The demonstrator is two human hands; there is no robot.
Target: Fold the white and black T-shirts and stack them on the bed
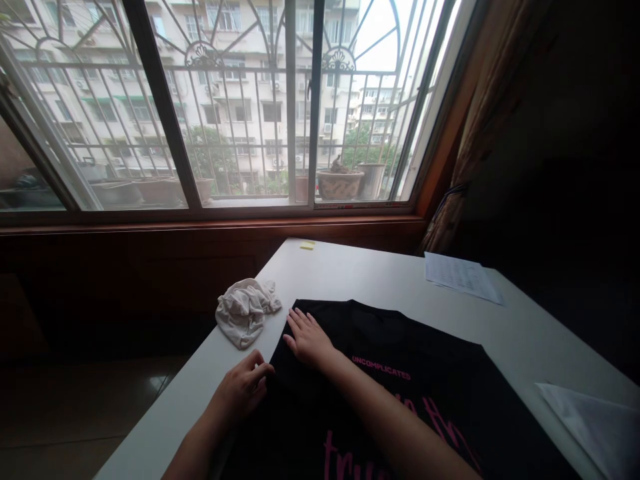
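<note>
White counter (360,263) below: you're apparently smoothing the black shirt (425,347), right hand (309,339) flat and released, left hand (245,385) curled at its edge, grip unclear; next needs even tension.

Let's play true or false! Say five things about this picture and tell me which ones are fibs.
1. The right hand lies palm down on the black shirt. True.
2. The shirt's lettering is green. False: it is pink.
3. A crumpled pale cloth is on the white table. True.
4. The left hand is on the pale cloth. False: its fingertips are at the shirt's edge.
5. Outside the window there are metal bars. True.
</note>
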